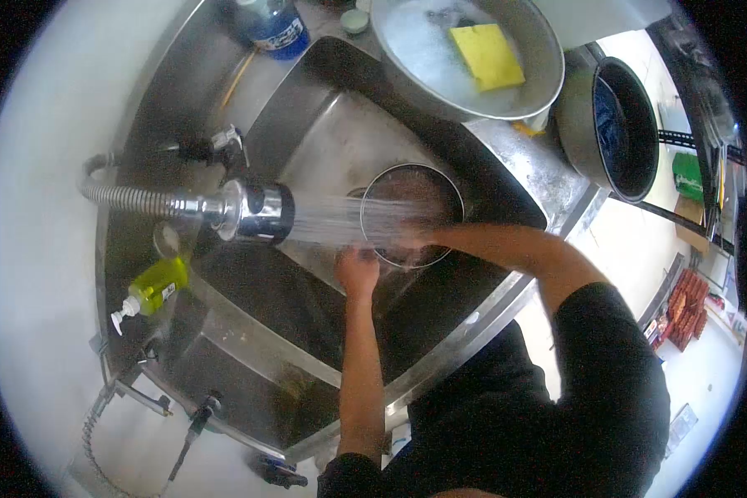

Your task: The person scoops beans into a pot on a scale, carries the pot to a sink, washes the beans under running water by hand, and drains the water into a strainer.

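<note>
A round metal-rimmed pan [460,199] is in the deep sink basin, under a wide spray from the chrome shower head [261,212]. My left hand [358,270] is closed at the near left edge of the pan, its fingers around the rim. Inside the pan, under the falling water, my right hand [415,236] is blurred; its fingers and anything in them cannot be made out.
Behind the basin stands a large tub [548,91] of suds with a yellow sponge [488,56]. A deep pot [581,124] is at the right. Left are a green soap bottle [159,285] and a hose [137,196]; a blue bottle [278,35] stands at the back.
</note>
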`<state>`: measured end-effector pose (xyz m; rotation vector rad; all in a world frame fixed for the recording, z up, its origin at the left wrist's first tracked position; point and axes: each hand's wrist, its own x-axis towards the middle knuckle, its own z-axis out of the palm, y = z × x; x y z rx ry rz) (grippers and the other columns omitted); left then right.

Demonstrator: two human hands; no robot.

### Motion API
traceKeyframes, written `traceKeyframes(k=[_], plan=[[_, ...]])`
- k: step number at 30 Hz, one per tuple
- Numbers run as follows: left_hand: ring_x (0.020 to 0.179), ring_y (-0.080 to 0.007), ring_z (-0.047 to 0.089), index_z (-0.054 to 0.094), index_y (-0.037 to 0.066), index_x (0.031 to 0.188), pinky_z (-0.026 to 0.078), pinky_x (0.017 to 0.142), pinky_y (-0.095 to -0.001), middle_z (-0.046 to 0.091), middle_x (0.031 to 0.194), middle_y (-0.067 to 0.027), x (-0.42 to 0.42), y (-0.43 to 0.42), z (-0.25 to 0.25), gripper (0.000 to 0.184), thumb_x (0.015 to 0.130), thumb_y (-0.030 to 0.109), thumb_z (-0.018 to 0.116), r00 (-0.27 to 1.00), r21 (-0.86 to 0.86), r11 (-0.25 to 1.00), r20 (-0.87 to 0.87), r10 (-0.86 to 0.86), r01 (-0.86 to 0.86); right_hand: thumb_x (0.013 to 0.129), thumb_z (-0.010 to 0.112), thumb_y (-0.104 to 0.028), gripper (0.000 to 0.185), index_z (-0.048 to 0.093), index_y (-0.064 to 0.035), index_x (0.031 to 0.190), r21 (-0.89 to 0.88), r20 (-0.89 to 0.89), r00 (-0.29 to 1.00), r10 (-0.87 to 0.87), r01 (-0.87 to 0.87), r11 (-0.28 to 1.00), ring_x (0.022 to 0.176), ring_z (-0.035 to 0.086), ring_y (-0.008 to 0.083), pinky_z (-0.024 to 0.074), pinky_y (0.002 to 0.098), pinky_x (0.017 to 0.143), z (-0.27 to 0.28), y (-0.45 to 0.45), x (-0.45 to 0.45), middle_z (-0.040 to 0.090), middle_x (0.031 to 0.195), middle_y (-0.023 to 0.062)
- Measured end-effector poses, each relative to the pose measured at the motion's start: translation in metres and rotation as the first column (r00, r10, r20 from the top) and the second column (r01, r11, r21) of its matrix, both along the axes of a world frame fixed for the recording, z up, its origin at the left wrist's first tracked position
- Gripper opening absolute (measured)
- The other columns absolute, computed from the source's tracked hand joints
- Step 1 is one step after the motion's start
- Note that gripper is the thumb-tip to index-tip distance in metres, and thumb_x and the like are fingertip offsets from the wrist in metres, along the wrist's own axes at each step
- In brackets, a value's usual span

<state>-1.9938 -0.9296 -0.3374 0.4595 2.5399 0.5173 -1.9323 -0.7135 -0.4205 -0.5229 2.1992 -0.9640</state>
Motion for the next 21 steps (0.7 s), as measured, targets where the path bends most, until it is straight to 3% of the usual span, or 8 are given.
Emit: traceKeyframes(k=[3,6,8,10,13,15,18,21], plan=[[0.102,-0.0468,0.066,0.071,0.013,0.124,0.053,0.087,-0.0559,0.07,0.108,-0.0232,0.003,-0.003,-0.011,0.043,0.096,0.045,0.065,0.995,0.146,0.989,-0.095,0.004,0.01,0.09,0.069,-0.028,0.049,0.062,-0.0099,0.135,0.097,0.003,0.999,-0.04,0.039,0.995,0.117,0.063,0.0326,0.0516,0.0465,0.101,0.033,0.034,-0.011,0.065,0.128,0.0166],[0.097,-0.0441,0.065,0.071,0.002,0.101,0.05,0.089,-0.0548,0.069,0.099,-0.022,0.012,0.006,-0.012,0.027,0.088,0.025,0.07,0.974,0.155,0.986,-0.204,0.096,-0.065,0.09,0.069,-0.028,0.049,0.062,-0.0099,0.135,0.345,0.005,0.98,-0.2,0.186,0.92,0.117,0.063,0.0324,0.0518,0.0464,0.101,0.06,0.058,-0.038,0.065,0.128,0.0165],[0.094,-0.0438,0.064,0.07,0.002,0.097,0.05,0.087,-0.0545,0.068,0.095,-0.0214,0.007,0.011,0.001,0.024,0.088,0.025,0.069,0.982,0.171,0.982,-0.154,0.108,-0.081,0.09,0.07,-0.028,0.05,0.062,-0.01,0.135,0.448,0.044,0.961,-0.273,0.225,0.865,0.116,0.063,0.0323,0.052,0.0464,0.1,0.069,0.048,-0.052,0.065,0.128,0.0165],[0.093,-0.0435,0.064,0.07,0.003,0.096,0.05,0.085,-0.054,0.067,0.095,-0.0206,0.004,0.013,0.006,0.023,0.089,0.025,0.069,0.985,0.175,0.982,-0.145,0.097,-0.071,0.089,0.07,-0.028,0.05,0.062,-0.01,0.135,0.447,0.052,0.967,-0.251,0.202,0.872,0.116,0.063,0.0322,0.0521,0.0464,0.1,0.066,0.029,-0.051,0.065,0.128,0.0164],[0.094,-0.0429,0.064,0.071,0.004,0.1,0.051,0.083,-0.0534,0.068,0.098,-0.0185,0.005,0.011,0.011,0.023,0.089,0.024,0.069,0.985,0.134,0.99,-0.164,0.059,-0.038,0.086,0.075,-0.028,0.061,0.058,-0.0094,0.141,0.282,-0.228,0.972,-0.056,0.121,0.952,0.114,0.064,0.0309,0.0543,0.0472,0.097,0.005,-0.007,-0.008,0.063,0.136,0.0144],[0.094,-0.0423,0.065,0.071,0.006,0.103,0.051,0.082,-0.0535,0.069,0.1,-0.0163,-0.002,0.017,0.031,0.023,0.089,0.024,0.069,0.985,0.077,0.996,-0.168,0.047,-0.034,0.088,0.068,-0.025,0.058,0.057,-0.0076,0.143,0.125,-0.492,0.87,-0.021,0.095,0.988,0.119,0.06,0.035,0.0505,0.049,0.102,-0.04,0.0,0.033,0.056,0.144,0.0176],[0.094,-0.0413,0.066,0.071,0.009,0.105,0.051,0.081,-0.0533,0.071,0.103,-0.0133,-0.007,0.019,0.024,0.022,0.089,0.023,0.07,0.985,0.039,0.999,-0.174,0.011,-0.004,0.089,0.066,-0.027,0.059,0.055,-0.0064,0.144,0.139,-0.293,0.952,0.086,-0.046,0.989,0.122,0.058,0.0356,0.0488,0.049,0.104,-0.015,0.047,0.028,0.055,0.145,0.0186],[0.094,-0.0404,0.067,0.072,0.01,0.107,0.052,0.081,-0.0526,0.072,0.107,-0.013,-0.003,0.022,0.023,0.023,0.088,0.023,0.07,0.976,0.085,0.996,-0.214,0.052,-0.034,0.091,0.065,-0.028,0.061,0.052,-0.0052,0.145,0.258,-0.217,0.976,0.01,0.048,0.965,0.124,0.056,0.0362,0.0471,0.0491,0.106,0.005,0.078,0.004,0.053,0.147,0.0195]])
